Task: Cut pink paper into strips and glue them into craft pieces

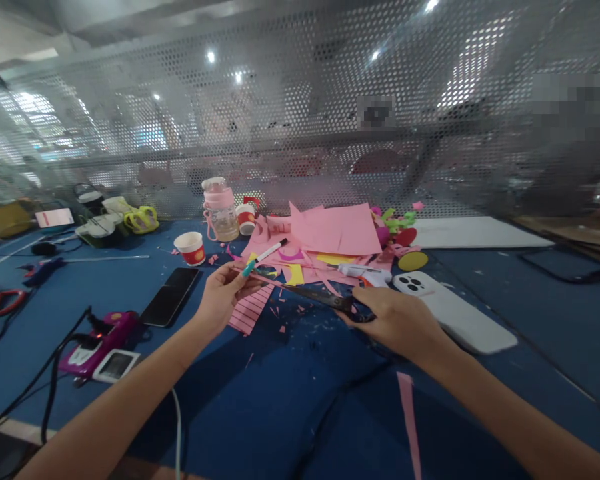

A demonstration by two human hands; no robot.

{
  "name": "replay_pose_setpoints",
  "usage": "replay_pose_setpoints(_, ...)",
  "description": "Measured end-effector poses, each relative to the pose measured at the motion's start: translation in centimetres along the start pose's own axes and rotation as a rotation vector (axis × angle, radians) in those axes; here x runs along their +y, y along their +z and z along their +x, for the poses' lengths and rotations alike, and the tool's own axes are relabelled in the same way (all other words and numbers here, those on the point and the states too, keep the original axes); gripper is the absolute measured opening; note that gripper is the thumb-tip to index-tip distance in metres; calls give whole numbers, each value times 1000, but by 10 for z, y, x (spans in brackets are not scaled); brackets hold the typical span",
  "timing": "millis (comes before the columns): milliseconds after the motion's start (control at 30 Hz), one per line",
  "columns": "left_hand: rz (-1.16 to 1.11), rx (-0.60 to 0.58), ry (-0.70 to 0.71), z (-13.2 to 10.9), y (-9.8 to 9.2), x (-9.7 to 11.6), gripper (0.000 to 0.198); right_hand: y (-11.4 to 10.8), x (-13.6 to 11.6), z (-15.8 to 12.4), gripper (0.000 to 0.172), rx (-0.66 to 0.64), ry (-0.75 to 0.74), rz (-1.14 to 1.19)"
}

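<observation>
My right hand is closed around the handles of a pair of black scissors, whose blades point left over the table. In my left hand a thin pink paper strip is pinched, and it reaches the scissor tips. Whether the blades are cutting into it I cannot tell. Below my left fingers lies a pink paper with dark lines. A white marker with a black cap rests just beyond, by a heap of pink paper sheets. Small pink scraps are scattered under the blades.
A glue gun and a white phone lie near my right hand. To the left are a black phone, a paper cup and a purple power strip with cables. A bottle stands before the perforated metal screen.
</observation>
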State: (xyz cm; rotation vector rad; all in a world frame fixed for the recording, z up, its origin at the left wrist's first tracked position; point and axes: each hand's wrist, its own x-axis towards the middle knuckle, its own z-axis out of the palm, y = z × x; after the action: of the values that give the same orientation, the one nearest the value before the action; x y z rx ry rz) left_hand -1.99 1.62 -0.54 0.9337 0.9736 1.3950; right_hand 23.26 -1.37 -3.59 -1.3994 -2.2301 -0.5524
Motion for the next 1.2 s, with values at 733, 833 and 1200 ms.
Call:
replay_pose_setpoints(733,-32,-32,-20,-1,1,-3,24,-1,-9,0,33,-5,33,-17)
replay_pose_setpoints(833,-37,-30,-18,-1,1,-3,22,0,-9,0,35,30,14,-42)
replay_pose_setpoints(1200,-28,-66,-40,-5,3,-3,30,0,-13,1,33,99,-10,-98)
